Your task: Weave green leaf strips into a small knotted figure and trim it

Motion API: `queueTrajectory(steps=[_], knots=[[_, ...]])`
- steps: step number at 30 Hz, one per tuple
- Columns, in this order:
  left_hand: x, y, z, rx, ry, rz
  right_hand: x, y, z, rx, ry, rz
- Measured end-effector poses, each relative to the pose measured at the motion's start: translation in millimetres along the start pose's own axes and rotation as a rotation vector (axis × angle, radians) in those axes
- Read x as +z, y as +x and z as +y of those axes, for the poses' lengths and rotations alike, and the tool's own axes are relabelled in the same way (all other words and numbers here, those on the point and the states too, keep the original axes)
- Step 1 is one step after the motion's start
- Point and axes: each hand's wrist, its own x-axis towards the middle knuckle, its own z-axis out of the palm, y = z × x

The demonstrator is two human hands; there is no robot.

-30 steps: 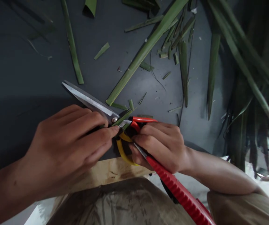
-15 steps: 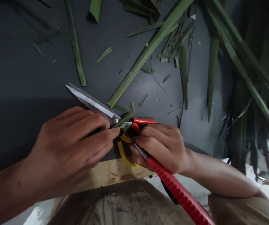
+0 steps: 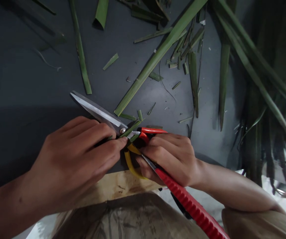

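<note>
My left hand [image 3: 80, 152] is closed, thumb and fingers pinching a narrow green leaf strip [image 3: 131, 129] whose end sticks out toward the right hand. Closed as well, my right hand [image 3: 171, 156] grips a red-handled cutter knife [image 3: 187, 200] near its blade. The knife's thin metal end points up-left, and its ridged handle slants down-right. Beneath and between the hands lies a pair of scissors [image 3: 98, 111] with silver blades pointing up-left. One of its handle loops is red, the other yellow. My left fingers hide part of the scissors and of the leaf strip.
A long green leaf [image 3: 155, 59] lies diagonally across the dark table [image 3: 33, 83]. Several cut scraps [image 3: 110, 61] are scattered about. A large bundle of leaves [image 3: 269, 99] hangs over the right edge. A wooden edge [image 3: 118, 184] runs along the near side.
Both hands keep their hold, with almost no movement. The whole view has shifted very slightly.
</note>
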Motion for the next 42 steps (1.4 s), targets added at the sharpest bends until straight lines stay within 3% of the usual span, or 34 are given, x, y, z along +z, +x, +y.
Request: queueTrajectory(steps=[11, 18, 19, 20, 23, 27, 32, 35, 36, 42], knots=[[2.8, -2.3, -0.3, 0.02, 0.055, 0.006, 1.5, 0.7, 0.8, 0.016, 0.046, -0.009], [5.2, 0.4, 2.6, -0.008, 0.071, 0.092, 1.9, 0.0, 0.5, 0.031, 0.038, 0.003], [5.1, 0.6, 3.3, -0.013, 0.064, 0.165, 1.9, 0.1, 0.8, 0.031, 0.039, 0.003], [4.9, 0.7, 4.1, 0.018, 0.06, 0.047, 1.7, 0.4, 1.0, 0.03, 0.04, 0.002], [4.2, 0.3, 7.0, -0.067, 0.05, 0.09, 0.9, 1.8, 1.6, 0.043, 0.075, 0.035], [3.3, -1.0, 9.0, -0.055, 0.053, 0.089, -0.4, 4.2, 0.7, 0.09, 0.148, 0.114], [1.3, -0.8, 5.8, -0.039, 0.017, 0.06, -0.7, 5.6, -0.2, 0.07, 0.093, 0.073], [0.7, -0.7, 3.6, 0.056, 0.039, 0.03, -0.2, 5.2, 0.1, 0.065, 0.082, 0.06], [0.9, -0.9, 3.4, 0.013, 0.062, 0.076, 0.0, 4.8, 0.4, 0.056, 0.07, 0.049], [4.3, -3.6, 5.8, -0.012, 0.096, 0.069, 0.4, 1.6, 1.9, 0.014, 0.02, 0.002]])
